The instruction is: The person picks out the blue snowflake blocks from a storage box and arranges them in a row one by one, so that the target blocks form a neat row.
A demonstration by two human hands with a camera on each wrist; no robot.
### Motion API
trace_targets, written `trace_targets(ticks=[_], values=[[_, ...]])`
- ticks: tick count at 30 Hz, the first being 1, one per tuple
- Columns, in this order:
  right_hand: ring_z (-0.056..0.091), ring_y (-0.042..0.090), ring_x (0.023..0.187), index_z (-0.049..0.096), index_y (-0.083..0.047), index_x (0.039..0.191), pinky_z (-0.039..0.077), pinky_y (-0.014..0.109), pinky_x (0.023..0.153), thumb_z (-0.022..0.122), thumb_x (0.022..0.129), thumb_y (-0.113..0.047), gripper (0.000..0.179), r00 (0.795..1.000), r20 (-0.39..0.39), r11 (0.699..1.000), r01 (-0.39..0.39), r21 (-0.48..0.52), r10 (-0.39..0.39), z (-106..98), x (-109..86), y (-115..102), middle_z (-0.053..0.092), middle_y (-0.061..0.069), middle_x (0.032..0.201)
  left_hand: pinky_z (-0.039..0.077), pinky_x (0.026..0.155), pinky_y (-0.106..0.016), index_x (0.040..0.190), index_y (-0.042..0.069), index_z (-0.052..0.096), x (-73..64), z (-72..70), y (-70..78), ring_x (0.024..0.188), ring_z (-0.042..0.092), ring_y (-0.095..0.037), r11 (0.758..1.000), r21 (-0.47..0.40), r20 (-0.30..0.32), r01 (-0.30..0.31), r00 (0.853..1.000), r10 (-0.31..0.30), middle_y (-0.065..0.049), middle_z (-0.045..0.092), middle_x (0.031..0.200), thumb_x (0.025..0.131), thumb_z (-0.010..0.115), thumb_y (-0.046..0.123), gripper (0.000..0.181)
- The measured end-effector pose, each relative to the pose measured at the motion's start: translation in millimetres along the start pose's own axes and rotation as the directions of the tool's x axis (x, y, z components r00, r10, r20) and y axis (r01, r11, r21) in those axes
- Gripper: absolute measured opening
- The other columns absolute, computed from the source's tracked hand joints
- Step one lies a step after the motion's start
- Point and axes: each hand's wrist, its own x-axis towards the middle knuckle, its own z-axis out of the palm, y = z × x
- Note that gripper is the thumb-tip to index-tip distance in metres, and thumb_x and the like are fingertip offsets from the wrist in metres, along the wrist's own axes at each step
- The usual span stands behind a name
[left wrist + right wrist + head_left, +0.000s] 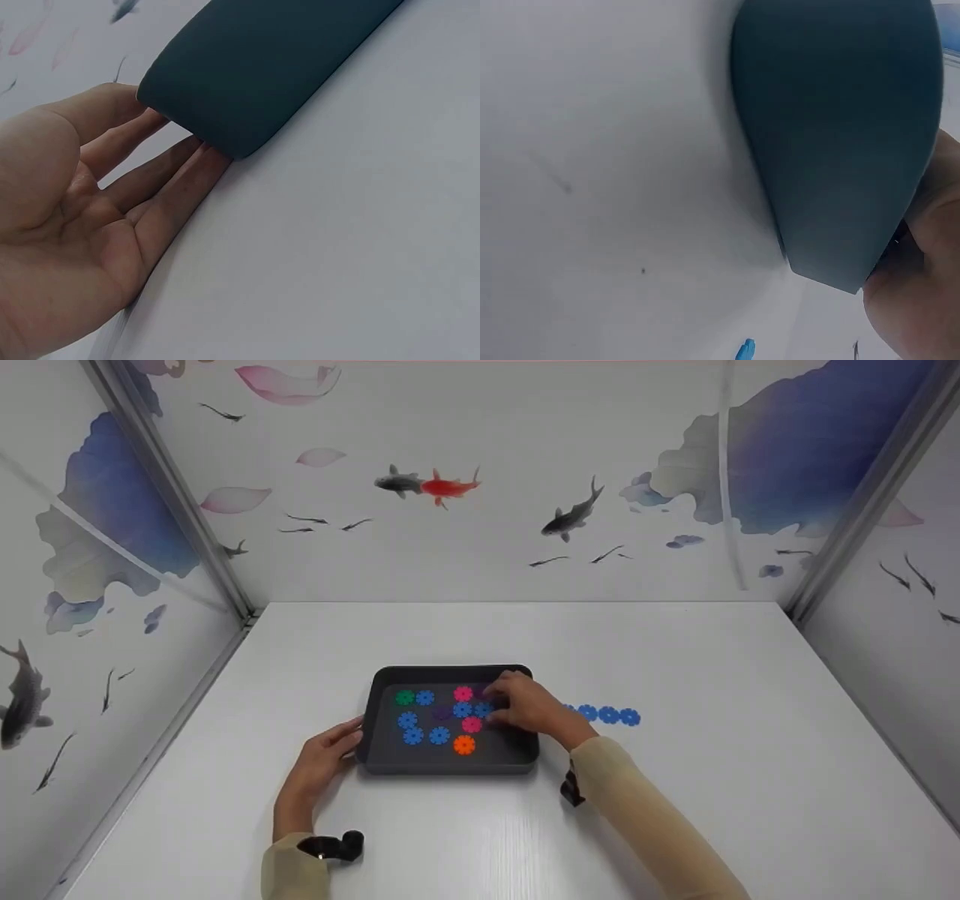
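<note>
A dark grey tray (450,769) lies on the white table, holding small flower-shaped discs. Among them are a green disc (405,697), an orange disc (464,745), a pink disc (463,694), a purple disc (442,712) and several blue discs (439,735). My left hand (324,761) holds the tray at its left side, thumb at the rim and fingers at the bottom edge in the left wrist view. My right hand (529,705) reaches over the right wall, thumb and fingers spread beside a blue disc (484,709). Its fingertips partly cover another purple disc.
Right of the tray, a row of blue discs (609,715) lies on the table (712,780), its near end behind the right wrist. White panels with painted fish and petals (637,577) enclose the table at the back and sides.
</note>
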Motion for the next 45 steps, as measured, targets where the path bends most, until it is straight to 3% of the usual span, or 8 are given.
trace_targets(ticks=[12,21,32,45], values=[[0.057,0.029,0.105,0.073,-0.016,0.123,0.048,0.048,0.099,0.077,0.089,-0.028,0.036,0.998,-0.032,0.991,0.051,-0.127,-0.055,10,1.4,-3,0.066,0.011,0.115,0.04,0.118,-0.045,0.148,0.01,0.05,-1.3,-1.1,1.2,0.144,0.044,-0.032,1.0,-0.005,0.002,-0.002,1.0,0.002,-0.015,0.045,0.156,0.102,0.059,0.025,0.049],[0.057,0.03,0.104,0.073,-0.016,0.123,0.047,0.046,0.095,0.074,0.091,-0.029,0.035,0.997,-0.058,0.982,0.038,-0.184,-0.049,19,2.4,-1,0.067,0.011,0.113,0.04,0.118,-0.045,0.148,0.01,0.05,-4.6,-1.4,-1.5,0.144,0.045,-0.032,1.0,0.006,0.002,0.005,1.0,-0.006,-0.015,0.046,0.156,0.102,0.058,0.025,0.049],[0.06,0.029,0.105,0.076,-0.012,0.117,0.048,0.046,0.097,0.075,0.09,-0.028,0.031,0.994,-0.107,0.983,0.009,-0.184,-0.029,20,2.5,-1,0.069,0.011,0.112,0.037,0.12,-0.048,0.148,0.01,0.049,-2.8,-0.9,1.7,0.145,0.042,-0.034,1.0,0.02,0.009,-0.005,1.0,0.005,-0.015,0.043,0.157,0.103,0.058,0.027,0.049],[0.059,0.027,0.104,0.077,-0.011,0.115,0.047,0.045,0.099,0.075,0.091,-0.034,0.033,0.996,-0.088,0.982,0.013,-0.186,-0.03,18,4.0,0,0.07,0.009,0.109,0.039,0.119,-0.047,0.148,0.013,0.051,-3.4,-1.2,2.0,0.144,0.044,-0.031,1.0,0.025,0.009,-0.001,1.0,0.001,-0.012,0.044,0.157,0.103,0.058,0.028,0.048]])
